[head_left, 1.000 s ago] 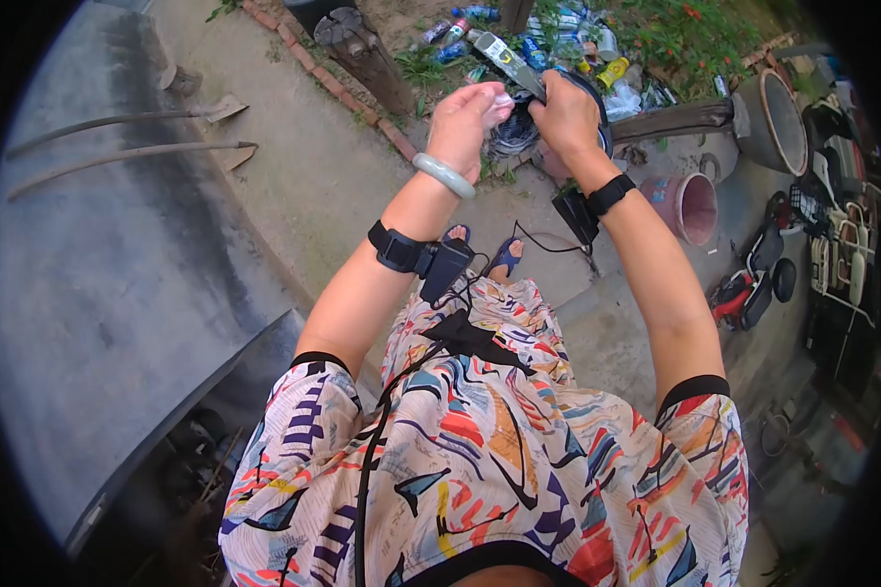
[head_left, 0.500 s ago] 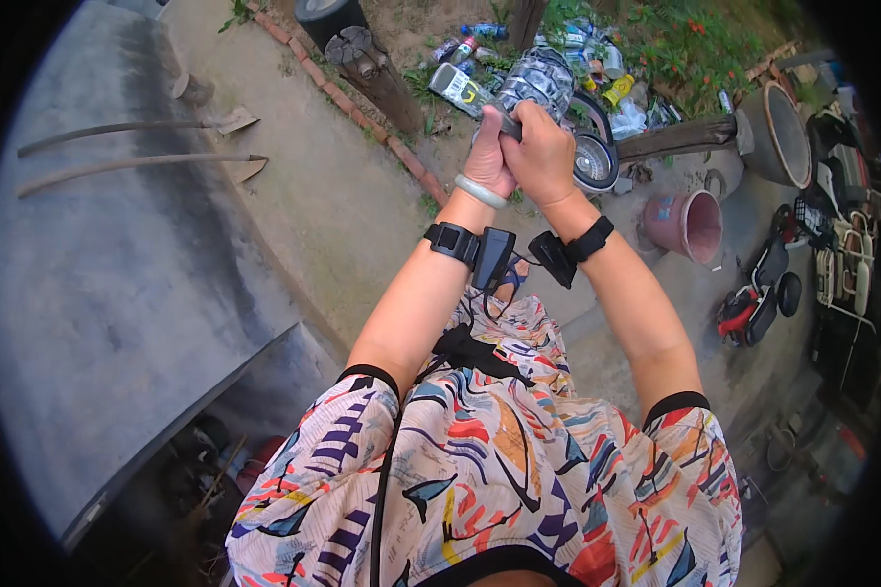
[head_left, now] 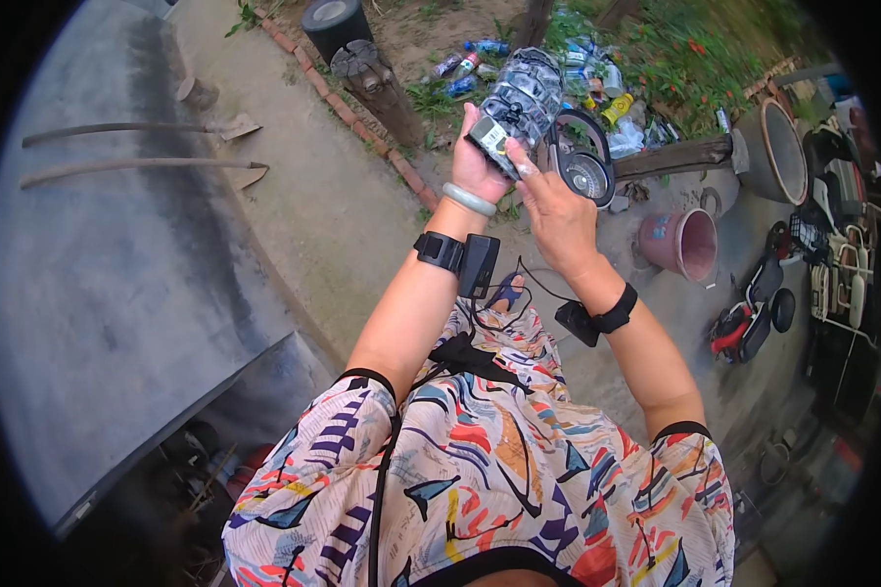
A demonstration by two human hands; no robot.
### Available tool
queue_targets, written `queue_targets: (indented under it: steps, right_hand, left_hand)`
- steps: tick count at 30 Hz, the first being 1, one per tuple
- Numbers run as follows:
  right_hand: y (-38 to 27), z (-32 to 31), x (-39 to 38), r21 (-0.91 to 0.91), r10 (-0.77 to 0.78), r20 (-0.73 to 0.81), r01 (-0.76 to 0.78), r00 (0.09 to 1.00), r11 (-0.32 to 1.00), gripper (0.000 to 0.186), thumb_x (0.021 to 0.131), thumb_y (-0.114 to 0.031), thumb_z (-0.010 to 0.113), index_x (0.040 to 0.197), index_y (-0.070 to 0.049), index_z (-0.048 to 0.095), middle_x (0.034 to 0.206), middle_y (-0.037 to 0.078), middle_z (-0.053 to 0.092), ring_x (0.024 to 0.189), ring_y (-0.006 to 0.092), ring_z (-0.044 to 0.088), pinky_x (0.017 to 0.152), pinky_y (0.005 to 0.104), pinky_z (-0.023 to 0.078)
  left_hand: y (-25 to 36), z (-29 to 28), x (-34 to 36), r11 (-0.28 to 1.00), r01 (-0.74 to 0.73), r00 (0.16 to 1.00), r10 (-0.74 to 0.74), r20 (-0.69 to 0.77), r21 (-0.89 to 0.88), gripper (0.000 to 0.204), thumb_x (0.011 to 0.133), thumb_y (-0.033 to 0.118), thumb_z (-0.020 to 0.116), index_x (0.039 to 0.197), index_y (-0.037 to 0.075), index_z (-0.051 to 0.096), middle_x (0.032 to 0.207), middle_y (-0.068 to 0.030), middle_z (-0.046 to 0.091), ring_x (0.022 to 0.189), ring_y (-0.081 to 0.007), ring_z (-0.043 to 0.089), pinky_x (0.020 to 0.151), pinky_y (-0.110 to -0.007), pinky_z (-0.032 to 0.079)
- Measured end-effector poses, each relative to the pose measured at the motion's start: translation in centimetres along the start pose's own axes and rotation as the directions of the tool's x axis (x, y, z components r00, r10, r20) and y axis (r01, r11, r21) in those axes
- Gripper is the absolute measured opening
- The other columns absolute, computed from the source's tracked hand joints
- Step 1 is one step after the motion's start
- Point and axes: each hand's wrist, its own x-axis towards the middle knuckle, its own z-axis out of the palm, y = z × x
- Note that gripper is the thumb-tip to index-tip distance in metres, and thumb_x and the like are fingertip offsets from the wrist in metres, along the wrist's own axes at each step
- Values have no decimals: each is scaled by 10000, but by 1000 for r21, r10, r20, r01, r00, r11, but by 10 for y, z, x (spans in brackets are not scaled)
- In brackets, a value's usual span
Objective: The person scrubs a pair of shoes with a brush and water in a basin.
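A small flattened carton (head_left: pixel 489 135), grey and white with a yellow-green mark and a dark lower edge, is in my left hand (head_left: pixel 478 168). The left thumb stands up along its far side, and a pale bangle circles that wrist. My right hand (head_left: pixel 563 220) reaches the carton's near right corner with its finger and thumb tips; the other fingers are curled under and partly hidden. Just beyond the carton is a rounded thing with a grey-black camouflage-like pattern (head_left: pixel 529 93). Beside it stands a wheel (head_left: pixel 585 176) with a silver hub.
Plastic bottles (head_left: pixel 607 78) lie heaped beyond my hands. A wooden stump (head_left: pixel 372 83) and brick edging (head_left: pixel 362 122) are at the left, with two long-handled tools (head_left: pixel 137 168) farther left. At the right are a pink bucket (head_left: pixel 680 243), a large basin (head_left: pixel 778 147) and a red-black scooter (head_left: pixel 754 303).
My hands have drawn apart from a two-fisted grip on the carton. The carton now rests in my left palm, turned and shorter looking; my right hand has moved nearer and right.
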Motion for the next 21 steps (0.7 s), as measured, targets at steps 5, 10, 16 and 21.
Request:
queue_targets:
  steps: [5,10,16,21]
  right_hand:
    - [24,12,51,-175,-35,-193,0,981,985,485,958,-217,615,1409,-378,538,709,93,553,563,312,592,509,428,466]
    - [-1,19,12,137,0,65,-9,998,991,507,946,-244,634,1415,-400,521,732,122,650,671,334,662,581,448,501]
    - [15,13,18,-1,-44,86,45,995,999,508,982,-280,545,1470,-381,450,747,143,623,653,340,654,589,474,525]
    - [8,18,23,-128,-133,90,144,987,981,540,974,-224,544,1464,-428,445,750,107,582,558,324,601,538,460,511]
  left_hand:
    - [-13,2,20,995,-98,995,98,-23,-23,565,1059,514,325,1318,60,542,1286,-91,623,1174,-247,585,1063,-414,432]
    - [7,-3,18,997,-72,986,76,-150,28,551,1048,539,342,1208,80,599,1134,-90,675,1045,-255,638,974,-433,499]
    - [8,-11,17,991,-90,988,76,-132,-99,584,1046,561,312,1146,68,610,1113,-95,674,999,-275,638,914,-416,513]
    - [-4,-22,11,998,-25,994,19,-107,-52,612,1050,559,282,1210,52,585,1134,-89,669,1027,-266,631,916,-394,512]
